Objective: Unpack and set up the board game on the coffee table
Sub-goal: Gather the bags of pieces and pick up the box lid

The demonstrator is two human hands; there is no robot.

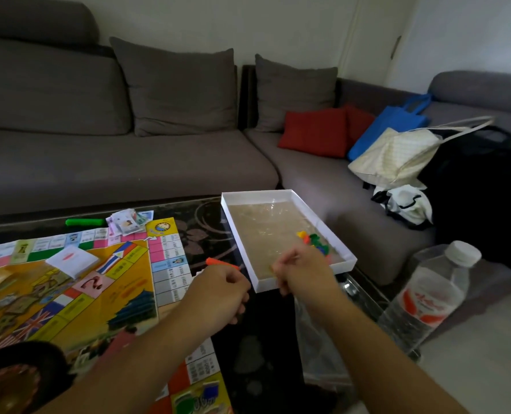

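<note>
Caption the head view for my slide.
Both hands work beside the open white box, game board unfolded on the coffee table.

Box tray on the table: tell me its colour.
White walls, with a tan bottom, seen in the head view.

Both hands are curled near the white box tray (287,195): left hand (218,294) beside it, right hand (303,271) over its near edge.

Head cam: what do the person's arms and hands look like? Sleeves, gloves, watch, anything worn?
Both forearms are bare as far as the frame shows; no sleeves in view. The left hand and right hand wear no gloves, and no watch, bracelet or ring is visible, though motion blur limits fine detail.
</note>
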